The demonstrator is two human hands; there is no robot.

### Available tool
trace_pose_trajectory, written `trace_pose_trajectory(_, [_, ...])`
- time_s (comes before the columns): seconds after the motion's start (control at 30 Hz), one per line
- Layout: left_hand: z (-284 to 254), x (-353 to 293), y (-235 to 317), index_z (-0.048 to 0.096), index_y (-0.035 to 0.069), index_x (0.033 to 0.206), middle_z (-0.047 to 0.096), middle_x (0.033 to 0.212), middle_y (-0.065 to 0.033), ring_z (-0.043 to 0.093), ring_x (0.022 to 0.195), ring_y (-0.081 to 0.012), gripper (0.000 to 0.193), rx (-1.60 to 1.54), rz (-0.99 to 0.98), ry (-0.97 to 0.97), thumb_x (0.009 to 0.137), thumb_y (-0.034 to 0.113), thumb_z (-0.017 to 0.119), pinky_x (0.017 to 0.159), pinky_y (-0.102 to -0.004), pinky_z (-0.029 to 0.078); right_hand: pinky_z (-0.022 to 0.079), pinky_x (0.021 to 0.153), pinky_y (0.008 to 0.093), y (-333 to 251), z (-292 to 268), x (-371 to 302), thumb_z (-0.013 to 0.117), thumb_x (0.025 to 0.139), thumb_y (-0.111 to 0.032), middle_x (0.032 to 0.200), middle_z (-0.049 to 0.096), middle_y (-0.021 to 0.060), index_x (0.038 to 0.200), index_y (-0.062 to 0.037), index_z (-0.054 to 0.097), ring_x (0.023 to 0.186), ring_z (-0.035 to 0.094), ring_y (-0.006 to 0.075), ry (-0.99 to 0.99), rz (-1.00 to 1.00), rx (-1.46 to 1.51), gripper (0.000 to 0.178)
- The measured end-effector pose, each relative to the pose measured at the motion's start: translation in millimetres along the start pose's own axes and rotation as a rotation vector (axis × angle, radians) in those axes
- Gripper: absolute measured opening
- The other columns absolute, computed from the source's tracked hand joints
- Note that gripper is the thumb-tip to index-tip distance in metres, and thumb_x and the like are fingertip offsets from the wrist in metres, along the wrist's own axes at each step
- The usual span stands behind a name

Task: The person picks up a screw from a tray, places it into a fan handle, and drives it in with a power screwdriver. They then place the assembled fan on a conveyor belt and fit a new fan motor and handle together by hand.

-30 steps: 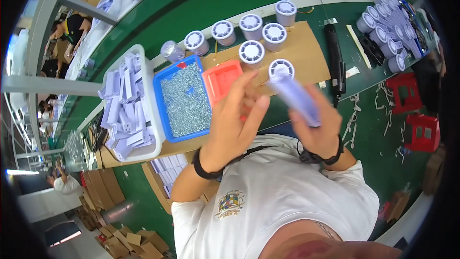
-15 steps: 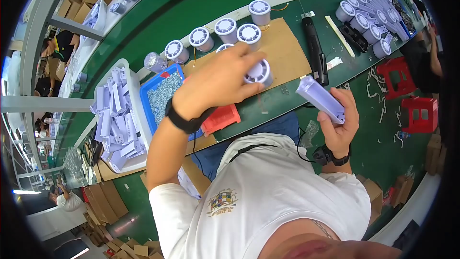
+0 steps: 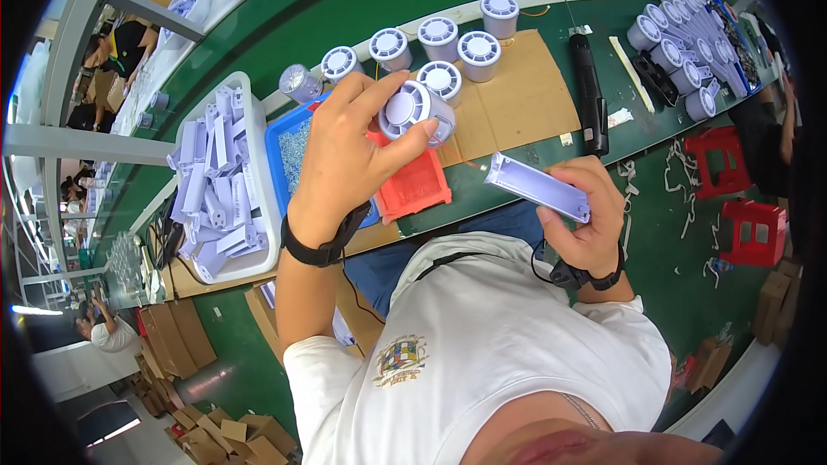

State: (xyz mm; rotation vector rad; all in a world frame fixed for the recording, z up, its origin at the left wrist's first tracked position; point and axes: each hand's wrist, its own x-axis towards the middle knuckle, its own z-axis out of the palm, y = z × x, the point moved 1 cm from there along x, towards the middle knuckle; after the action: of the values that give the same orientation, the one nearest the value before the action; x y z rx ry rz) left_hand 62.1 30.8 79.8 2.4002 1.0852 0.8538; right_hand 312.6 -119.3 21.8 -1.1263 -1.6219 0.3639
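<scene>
My left hand grips a white round motor housing with a slotted rim, tilted above the bench between thumb and fingers. A thin reddish wire seems to trail from it toward the right. In my right hand is a white, trough-shaped handle shell, its hollow side facing up and its far end pointing left toward the wire. Beneath the left hand are a red tray and a blue tray of small metallic screws. Several similar housings stand beyond, one of them a housing on a cardboard sheet.
A black electric screwdriver lies right of the cardboard. A white bin of handle shells stands at the left. At the far right are several assembled white units and red stools on the floor.
My left hand has lifted a motor housing off the cardboard and brought it left, over the red tray. My right hand has shifted left and turned the handle shell flatter.
</scene>
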Motion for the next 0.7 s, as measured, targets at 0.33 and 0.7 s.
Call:
trace_pose_trajectory(0.33, [10.9, -9.1, 1.4, 0.071, -0.001, 0.111, 0.058, 0.086, -0.0100, 0.062, 0.075, -0.0241, 0.044, -0.075, -0.035, 0.042, 0.077, 0.024, 0.083, 0.067, -0.0338, 0.051, 0.053, 0.072, 0.0321, -4.5, 30.9, 5.9, 0.076, 0.073, 0.004, 0.100, 0.067, 0.0187, 0.111, 0.0046, 0.063, 0.083, 0.066, 0.0257, 0.017, -0.026, -0.021, 0.040])
trace_pose_trajectory(0.7, [70.7, -61.8, 2.6, 0.052, 0.002, 0.128, 0.057, 0.119, -0.0137, 0.063, 0.108, -0.0243, 0.060, -1.107, -0.255, 0.292, 0.088, 0.040, 0.076, 0.091, -0.0370, 0.054, 0.053, 0.067, 0.0327, -32.1, 47.3, 28.5, 0.085, 0.076, -0.012, 0.096, 0.067, 0.0157, 0.110, -0.0005, 0.063, 0.080, 0.064, 0.0248, 0.074, -0.245, 0.010, 0.042])
